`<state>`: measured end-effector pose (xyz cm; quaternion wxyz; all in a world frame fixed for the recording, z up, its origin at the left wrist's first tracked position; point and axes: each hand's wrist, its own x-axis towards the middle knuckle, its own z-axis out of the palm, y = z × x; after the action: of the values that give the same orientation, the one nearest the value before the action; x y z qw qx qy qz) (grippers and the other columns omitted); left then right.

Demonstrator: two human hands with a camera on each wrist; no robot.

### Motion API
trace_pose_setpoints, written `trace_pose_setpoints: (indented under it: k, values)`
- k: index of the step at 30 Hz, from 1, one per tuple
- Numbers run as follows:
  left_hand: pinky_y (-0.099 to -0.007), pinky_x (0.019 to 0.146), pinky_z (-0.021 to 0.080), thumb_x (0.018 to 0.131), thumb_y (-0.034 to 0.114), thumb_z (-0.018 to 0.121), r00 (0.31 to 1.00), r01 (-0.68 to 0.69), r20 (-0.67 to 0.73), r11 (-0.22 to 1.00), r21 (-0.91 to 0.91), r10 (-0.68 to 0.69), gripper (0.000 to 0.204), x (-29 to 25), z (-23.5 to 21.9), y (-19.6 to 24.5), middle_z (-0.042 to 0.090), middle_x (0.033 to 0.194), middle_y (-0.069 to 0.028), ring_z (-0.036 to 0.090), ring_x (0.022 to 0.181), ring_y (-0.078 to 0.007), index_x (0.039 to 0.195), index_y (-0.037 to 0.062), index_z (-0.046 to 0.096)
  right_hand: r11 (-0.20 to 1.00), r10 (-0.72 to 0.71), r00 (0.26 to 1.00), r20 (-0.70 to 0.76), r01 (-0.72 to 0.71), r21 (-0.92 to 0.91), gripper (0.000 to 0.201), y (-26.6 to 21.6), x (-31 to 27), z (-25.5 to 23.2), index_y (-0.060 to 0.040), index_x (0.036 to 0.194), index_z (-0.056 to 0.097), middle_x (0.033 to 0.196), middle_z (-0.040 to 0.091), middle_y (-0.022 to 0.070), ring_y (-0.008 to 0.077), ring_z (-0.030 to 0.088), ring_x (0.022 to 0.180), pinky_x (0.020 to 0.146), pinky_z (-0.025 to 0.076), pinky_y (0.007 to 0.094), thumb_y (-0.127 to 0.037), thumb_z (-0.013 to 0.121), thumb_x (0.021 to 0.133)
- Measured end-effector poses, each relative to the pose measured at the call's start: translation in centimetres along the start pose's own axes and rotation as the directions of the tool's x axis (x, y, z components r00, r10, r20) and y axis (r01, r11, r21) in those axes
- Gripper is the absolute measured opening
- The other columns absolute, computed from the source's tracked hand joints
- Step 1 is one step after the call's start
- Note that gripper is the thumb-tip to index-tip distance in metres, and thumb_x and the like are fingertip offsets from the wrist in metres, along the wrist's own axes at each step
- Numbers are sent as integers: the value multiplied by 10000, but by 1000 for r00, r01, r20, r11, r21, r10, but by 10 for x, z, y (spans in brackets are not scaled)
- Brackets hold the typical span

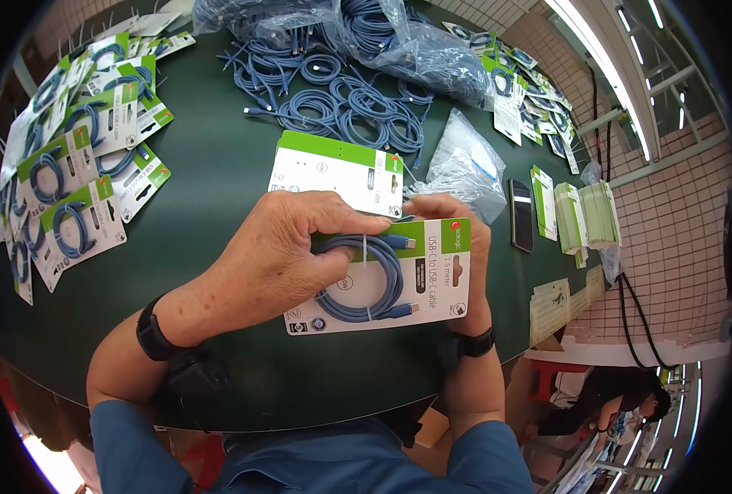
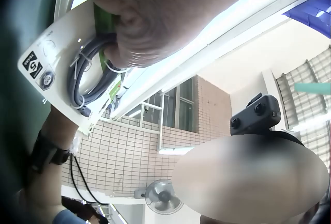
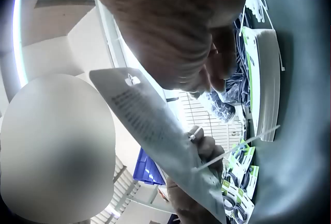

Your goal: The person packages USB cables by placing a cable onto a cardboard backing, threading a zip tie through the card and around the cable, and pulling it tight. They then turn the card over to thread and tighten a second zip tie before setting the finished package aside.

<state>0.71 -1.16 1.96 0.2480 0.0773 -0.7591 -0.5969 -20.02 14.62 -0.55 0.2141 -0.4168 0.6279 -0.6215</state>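
Note:
My left hand [image 1: 271,251] grips a white-and-green cable card [image 1: 432,309] at its left side, thumb over the front. On the card lies a coiled blue USB-C cable [image 1: 395,284], bound by white cable ties [image 1: 365,249]. My right hand [image 1: 477,243] is at the card's right end, mostly hidden behind it in the head view, fingers bent near the upper edge. Seen from the right wrist, a loose cable-tie tail [image 3: 238,147] sticks out of the card's back, and left fingers [image 3: 209,149] lie behind the card. I cannot tell whether the right fingertips pinch anything.
A stack of cards [image 1: 333,171] lies just beyond my hands, beside a bag of white cable ties [image 1: 469,160]. Loose blue cables [image 1: 345,107] spread behind. Carded cables [image 1: 69,165] pile at left and far right. A phone [image 1: 520,216] lies at right on the dark green table [image 1: 201,165].

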Motion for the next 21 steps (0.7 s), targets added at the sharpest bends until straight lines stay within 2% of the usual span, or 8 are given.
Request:
trace_pose_setpoints:
  k: [1,2,3,4,5,6,19,21]
  values:
    - [-304,880,577,809,-68,619,999,27,18,999,-24,-27,454,0,-1,1,784,1082,-163,741,958,-208,1229,5,777,968,-200,958,206,225,-108,262,7,3,2,-5,1266,682,1202,734,126,154,698,1063,899,566,281,-102,708,1024]
    - [-303,885,576,811,-70,616,998,56,36,997,-48,-54,458,-1,-2,3,785,1090,-164,740,962,-207,1234,6,775,877,-354,836,420,453,-162,358,12,5,3,-11,1339,671,1249,725,134,179,699,1138,960,578,311,-144,737,1014]
    - [-302,890,576,813,-71,613,995,85,54,994,-71,-81,463,-1,-3,3,785,1098,-165,739,965,-205,1240,6,774,876,-355,833,424,455,-161,358,17,0,4,-11,1339,671,1249,725,134,179,699,1138,960,578,311,-144,737,1014]
    - [-302,890,576,813,-71,613,996,84,49,994,-72,-81,463,-2,-3,3,785,1098,-165,739,965,-205,1240,6,774,977,-202,896,395,154,150,426,20,-13,5,-16,1398,622,1310,693,145,198,682,1184,991,573,327,-206,715,1028]
    - [-293,889,568,807,-96,611,997,74,44,995,-69,-71,482,-2,-3,3,786,1090,-148,735,968,-193,1244,19,778,882,-33,908,419,-170,439,498,23,-27,5,-21,1458,572,1370,661,156,217,665,1230,1022,567,344,-268,693,1043]
    - [-283,888,560,800,-121,609,997,63,38,996,-67,-61,504,-1,-2,3,788,1081,-130,731,970,-180,1248,32,782,612,117,863,491,-452,649,571,24,-33,5,-26,1517,523,1431,629,166,236,648,1275,1053,561,361,-330,672,1058]
    - [-283,879,559,805,-145,618,999,26,46,997,-76,-23,521,-3,3,-1,787,1087,-106,728,970,-169,1264,43,779,628,244,880,407,-463,626,663,21,-40,10,-9,1493,513,1416,621,144,224,658,1240,1009,574,326,-501,612,1061]
    - [-287,875,561,807,-141,622,997,54,58,995,-83,-50,528,-5,6,-1,785,1086,-104,727,968,-168,1276,48,773,748,183,894,410,-397,532,503,19,-28,10,-9,1318,624,1223,682,113,193,692,1078,890,577,298,-408,691,1019]
